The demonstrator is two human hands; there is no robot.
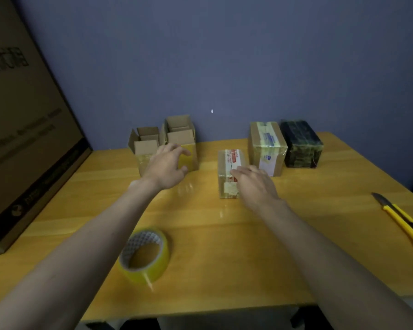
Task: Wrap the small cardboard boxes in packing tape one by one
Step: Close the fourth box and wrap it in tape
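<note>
A blue-grey wall [224, 55] is standing behind a shiny yellow wooden table [224, 246]. A big brown cardboard sheet [26, 129] is leaning at nine o'clock. Two open small cardboard boxes [153, 144] are sitting at eleven o'clock; the left hand [167, 165] is hovering there, fingers loosely spread, holding nothing. The right hand [255, 184] is lying flat on a taped small brown box [229, 167] in the middle. A yellow see-through tape roll [144, 254] is sitting at six o'clock, a yellow knife [403, 222] at three.
</note>
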